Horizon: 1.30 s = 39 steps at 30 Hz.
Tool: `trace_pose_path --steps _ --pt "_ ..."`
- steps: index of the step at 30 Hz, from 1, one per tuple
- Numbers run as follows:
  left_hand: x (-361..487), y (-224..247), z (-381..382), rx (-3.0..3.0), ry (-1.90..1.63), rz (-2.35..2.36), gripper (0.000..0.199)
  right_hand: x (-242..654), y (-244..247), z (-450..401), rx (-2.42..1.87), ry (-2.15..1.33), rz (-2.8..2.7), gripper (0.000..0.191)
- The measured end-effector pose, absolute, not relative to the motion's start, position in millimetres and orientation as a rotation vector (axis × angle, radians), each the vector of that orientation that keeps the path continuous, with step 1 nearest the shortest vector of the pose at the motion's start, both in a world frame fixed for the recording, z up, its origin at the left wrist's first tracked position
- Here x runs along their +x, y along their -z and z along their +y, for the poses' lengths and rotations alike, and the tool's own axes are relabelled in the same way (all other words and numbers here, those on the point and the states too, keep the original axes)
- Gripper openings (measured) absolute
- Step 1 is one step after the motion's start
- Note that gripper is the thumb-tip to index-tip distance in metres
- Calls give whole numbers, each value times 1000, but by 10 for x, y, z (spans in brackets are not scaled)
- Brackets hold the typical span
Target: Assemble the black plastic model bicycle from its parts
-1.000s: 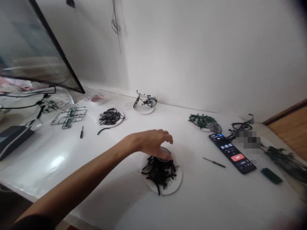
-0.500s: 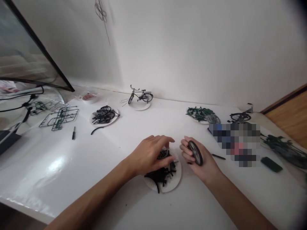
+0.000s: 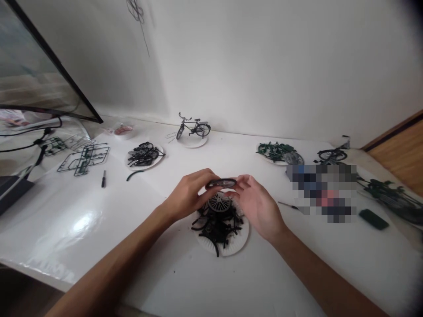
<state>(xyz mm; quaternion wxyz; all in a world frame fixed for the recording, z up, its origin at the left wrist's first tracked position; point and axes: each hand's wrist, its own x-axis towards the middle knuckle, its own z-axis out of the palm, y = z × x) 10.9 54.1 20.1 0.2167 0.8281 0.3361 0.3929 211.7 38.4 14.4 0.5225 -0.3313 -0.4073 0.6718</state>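
**Head view.** A small black model bicycle wheel is held above the middle of the table, seen almost edge-on, with its dark tyre facing up. The left hand grips the wheel's left end between thumb and fingers. The fingertips of the right hand close on its right end, so both grips are together on the wheel.

Directly below the hands lies a white paper plate carrying a heap of black plastic bicycle parts. A second spoked wheel rests on top of the heap, just under the held wheel.

Farther back, a finished black model bicycle stands on a plate by the wall. To its left, a plate of black parts sits with a curved black piece just beside it. Left of that lie a green plastic sprue frame and a small screwdriver.

To the right are a plate of dark green parts, a partly visible model wheel, and a thin screwdriver, which runs under a pixelated patch that hides whatever lies there. A dark green rectangular block lies farther right.
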Motion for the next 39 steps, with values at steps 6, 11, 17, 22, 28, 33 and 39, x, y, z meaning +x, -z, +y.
trace_pose_path --steps 6,11,17,22,28,33,39 --pt "191 -156 518 1687 -1118 893 26 2124 -218 222 -865 -1424 -1283 22" --pt "288 -218 368 1639 -1021 841 28 2151 -253 180 -983 -1337 -1396 10" --pt "253 -191 362 1827 -1026 824 56 2213 -140 245 -987 -1314 -1369 18" --pt "202 -146 432 2023 -1108 886 57 2280 -30 300 -941 -1363 -1315 21" --pt "222 -110 418 2017 -1139 915 45 2327 -15 341 -886 -1421 -1347 21" --pt "248 -148 387 1862 -1140 887 51 2348 -8 354 -889 -1456 -1376 21" --pt "183 -160 403 1963 -1091 908 50 2337 -26 360 -898 -1514 -1378 28"
